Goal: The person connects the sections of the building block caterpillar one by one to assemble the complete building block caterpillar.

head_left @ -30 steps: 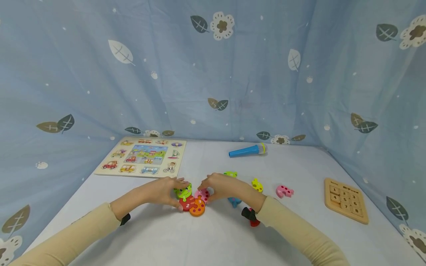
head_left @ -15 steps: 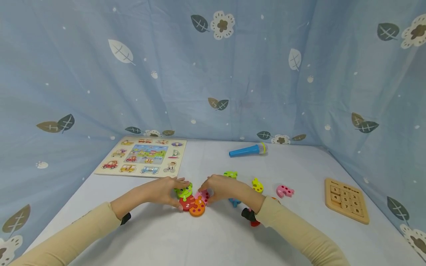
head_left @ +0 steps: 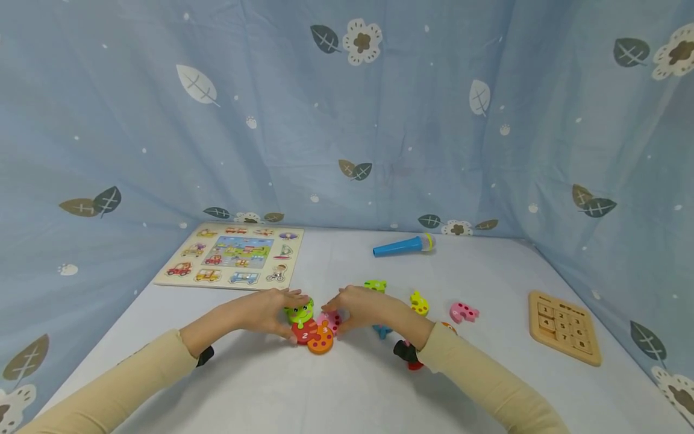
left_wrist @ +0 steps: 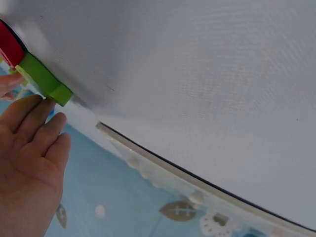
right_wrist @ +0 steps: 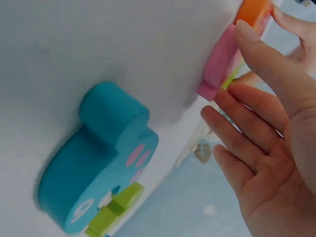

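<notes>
My left hand (head_left: 267, 310) grips joined wooden puzzle pieces, fingers at a green smiling head piece (head_left: 300, 313) and thumb at a red piece numbered 2 (head_left: 303, 333). Against the red one lies an orange piece numbered 3 (head_left: 321, 343). Pinched in my right hand (head_left: 360, 306) is a pink spotted piece (head_left: 332, 320), which meets the orange piece. The right wrist view shows the thumb on one side of that pink piece (right_wrist: 220, 61) and fingertips at its lower end. In the left wrist view, fingertips touch the green piece (left_wrist: 44, 79); the left thumb is hidden there.
Loose pieces lie right of the hands: green (head_left: 376, 284), blue (right_wrist: 98, 163), yellow (head_left: 419, 302) and pink (head_left: 463, 311). A red one (head_left: 415, 365) is partly under the right wrist. Around them are a picture puzzle board (head_left: 282, 259), a toy microphone (head_left: 403, 246) and a wooden number board (head_left: 564, 327).
The right hand and forearm have shifted slightly, uncovering a bit of an orange piece beside the sleeve. The orange 3 piece has moved a tiny bit toward me. The left hand stays still.
</notes>
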`<state>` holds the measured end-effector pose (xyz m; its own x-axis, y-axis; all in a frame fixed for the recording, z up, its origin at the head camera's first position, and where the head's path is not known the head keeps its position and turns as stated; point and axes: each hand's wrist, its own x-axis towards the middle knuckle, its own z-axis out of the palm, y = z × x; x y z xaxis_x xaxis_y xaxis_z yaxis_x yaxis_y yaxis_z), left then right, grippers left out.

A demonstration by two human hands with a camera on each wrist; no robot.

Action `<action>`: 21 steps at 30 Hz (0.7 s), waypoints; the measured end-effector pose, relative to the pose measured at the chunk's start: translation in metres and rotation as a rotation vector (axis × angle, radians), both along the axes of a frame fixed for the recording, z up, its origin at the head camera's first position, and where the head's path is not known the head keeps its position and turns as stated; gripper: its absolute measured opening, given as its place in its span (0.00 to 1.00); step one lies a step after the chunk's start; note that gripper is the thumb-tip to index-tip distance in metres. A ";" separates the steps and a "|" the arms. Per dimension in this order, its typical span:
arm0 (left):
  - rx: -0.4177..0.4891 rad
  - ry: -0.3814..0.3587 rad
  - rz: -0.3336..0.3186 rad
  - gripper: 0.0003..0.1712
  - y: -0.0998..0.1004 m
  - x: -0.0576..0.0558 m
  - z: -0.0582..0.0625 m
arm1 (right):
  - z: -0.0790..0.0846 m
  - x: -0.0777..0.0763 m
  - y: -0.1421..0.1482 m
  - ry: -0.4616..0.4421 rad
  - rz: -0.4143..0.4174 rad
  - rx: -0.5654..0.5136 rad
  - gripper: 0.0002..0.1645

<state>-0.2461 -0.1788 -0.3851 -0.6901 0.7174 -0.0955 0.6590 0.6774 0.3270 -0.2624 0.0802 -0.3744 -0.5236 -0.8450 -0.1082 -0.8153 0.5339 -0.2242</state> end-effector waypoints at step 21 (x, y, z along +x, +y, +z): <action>0.063 0.061 -0.017 0.47 -0.004 0.006 -0.002 | 0.020 0.008 0.069 -0.059 -0.158 -0.223 0.34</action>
<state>-0.2401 -0.1827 -0.3875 -0.6807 0.7325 -0.0080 0.6905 0.6452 0.3270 -0.2541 0.1495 -0.3539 -0.6489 -0.7599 0.0373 -0.7080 0.5852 -0.3953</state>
